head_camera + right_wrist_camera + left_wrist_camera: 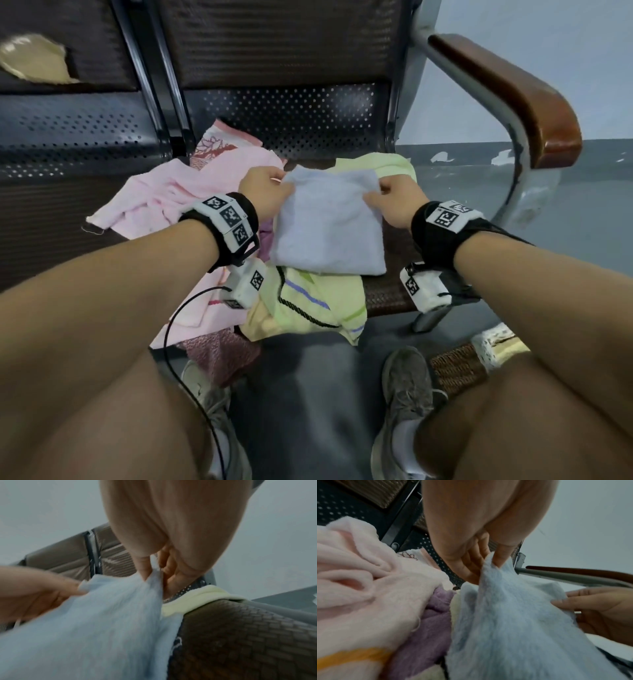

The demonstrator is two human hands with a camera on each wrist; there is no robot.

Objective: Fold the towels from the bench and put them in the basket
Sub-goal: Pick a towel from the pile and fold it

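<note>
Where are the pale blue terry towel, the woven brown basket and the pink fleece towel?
pale blue terry towel (329, 226), head view, centre of folded face
woven brown basket (457, 368), head view, side wall
pink fleece towel (164, 195), head view, crumpled middle

fluffy terry cloth blue towel (329, 222); perforated matt metal bench (291, 116); glossy wooden armrest (513, 92).
</note>
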